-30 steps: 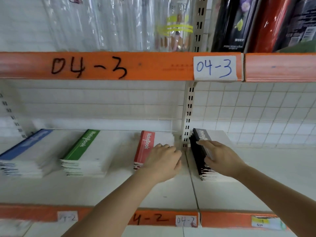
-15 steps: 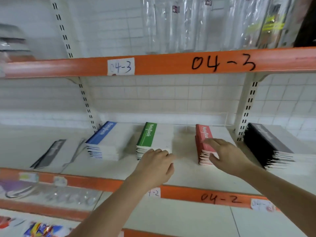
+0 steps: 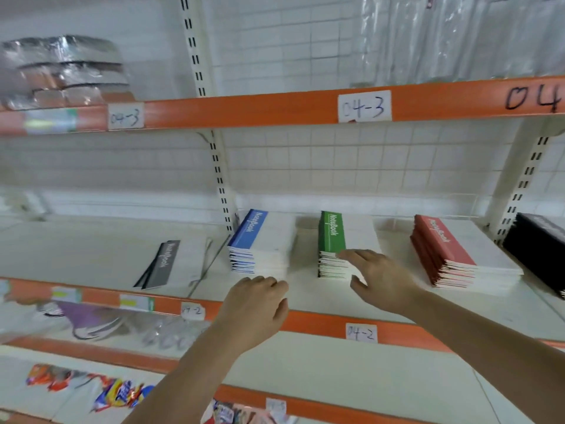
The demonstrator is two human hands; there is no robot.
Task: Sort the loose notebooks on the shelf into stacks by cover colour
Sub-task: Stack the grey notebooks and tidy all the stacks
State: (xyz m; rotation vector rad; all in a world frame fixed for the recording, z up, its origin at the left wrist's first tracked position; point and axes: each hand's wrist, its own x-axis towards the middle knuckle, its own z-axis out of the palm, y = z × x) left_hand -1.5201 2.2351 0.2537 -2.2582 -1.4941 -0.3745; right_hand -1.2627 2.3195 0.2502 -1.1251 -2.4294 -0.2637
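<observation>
Blue (image 3: pixel 260 240), green (image 3: pixel 334 243), red (image 3: pixel 449 249) and black stacks (image 3: pixel 538 243) look sorted. Both hands' grip is empty: left hand (image 3: pixel 256 307) loosely curled, right hand (image 3: pixel 382 280) spread by green. Next up, I'd guess: the loose grey notebooks (image 3: pixel 162 264) lying left.

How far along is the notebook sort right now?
Mostly done: blue stack, green stack, red stack and black stack stand side by side on the shelf. In hand: nothing; the right hand reaches at the green stack, the left hand hovers with no grip. Left: the grey notebooks lying apart at the left.
</observation>
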